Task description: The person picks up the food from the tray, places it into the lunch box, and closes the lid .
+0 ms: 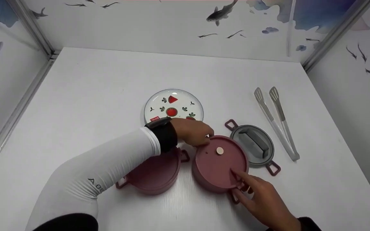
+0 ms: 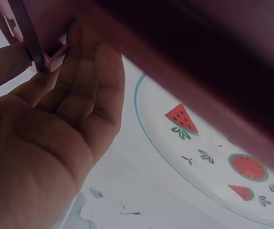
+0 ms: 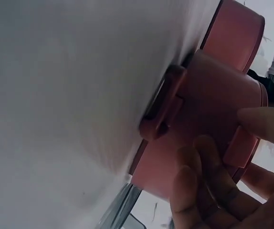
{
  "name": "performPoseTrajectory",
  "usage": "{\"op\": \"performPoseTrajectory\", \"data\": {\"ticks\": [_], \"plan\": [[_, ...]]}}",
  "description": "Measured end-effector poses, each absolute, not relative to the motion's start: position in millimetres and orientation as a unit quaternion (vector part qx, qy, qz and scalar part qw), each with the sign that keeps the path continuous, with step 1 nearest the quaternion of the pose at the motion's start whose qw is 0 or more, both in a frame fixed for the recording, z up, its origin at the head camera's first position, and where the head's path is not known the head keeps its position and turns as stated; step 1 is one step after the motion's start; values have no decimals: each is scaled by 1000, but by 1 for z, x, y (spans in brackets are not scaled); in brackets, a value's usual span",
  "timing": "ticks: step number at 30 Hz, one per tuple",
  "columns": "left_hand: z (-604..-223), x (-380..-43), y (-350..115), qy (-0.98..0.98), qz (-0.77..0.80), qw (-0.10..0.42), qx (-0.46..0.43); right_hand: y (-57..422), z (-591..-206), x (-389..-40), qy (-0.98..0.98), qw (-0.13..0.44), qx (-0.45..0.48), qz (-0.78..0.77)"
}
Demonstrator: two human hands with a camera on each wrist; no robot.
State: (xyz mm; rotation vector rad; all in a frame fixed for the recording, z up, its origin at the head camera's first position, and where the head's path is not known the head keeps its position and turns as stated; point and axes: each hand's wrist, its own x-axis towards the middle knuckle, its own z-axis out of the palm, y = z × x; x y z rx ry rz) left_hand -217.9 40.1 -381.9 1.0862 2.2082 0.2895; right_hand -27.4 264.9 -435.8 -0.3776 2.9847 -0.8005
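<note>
A dark pink lidded pot (image 1: 220,166) with a pale round knob on its lid stands between both hands. At its far left edge, my left hand (image 1: 193,131) grips it; in the left wrist view, thumb and curled fingers close round a loop handle (image 2: 27,36). My right hand (image 1: 263,195) is at the near right edge. Its forefinger lies on the lid, and the thumb is at the side by the rim tab (image 3: 242,147). Below that tab a side handle (image 3: 163,102) sticks out. A second dark pink pot (image 1: 154,176) stands partly under my left forearm.
Behind the pots lies a white plate (image 1: 185,99) with watermelon prints. Right of the lidded pot is a grey round piece (image 1: 254,144) with a raised bar and two pink loop handles. Metal tongs (image 1: 279,128) lie spread farther right. Printed walls (image 1: 159,29) border the white table.
</note>
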Motion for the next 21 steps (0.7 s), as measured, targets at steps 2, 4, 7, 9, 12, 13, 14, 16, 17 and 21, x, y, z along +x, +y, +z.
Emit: {"op": "performPoseTrajectory", "data": {"ticks": [2,4,7,9,12,13,14,16,17,21], "plan": [[-381,-217,40,841,109,326,418,266,-435,-27,955,17,-123,-269],[-379,-217,40,840,112,324,421,267,-434,-27,952,9,-126,-278],[-373,-216,36,840,127,313,424,270,-430,-29,943,-31,-141,-299],[-367,-217,31,844,148,299,421,271,-425,-33,933,-74,-161,-313],[-356,-217,22,852,191,275,402,272,-416,-42,914,-135,-198,-328],[-352,-217,18,854,212,270,391,271,-412,-46,907,-150,-210,-333],[-348,-217,14,856,235,264,377,271,-409,-51,900,-162,-221,-339],[-340,-216,4,859,279,252,347,271,-402,-61,888,-177,-238,-352],[-336,-214,-1,859,299,249,332,270,-399,-66,883,-181,-246,-357],[-330,-207,-27,852,368,242,283,262,-391,-89,859,-175,-275,-394]]}}
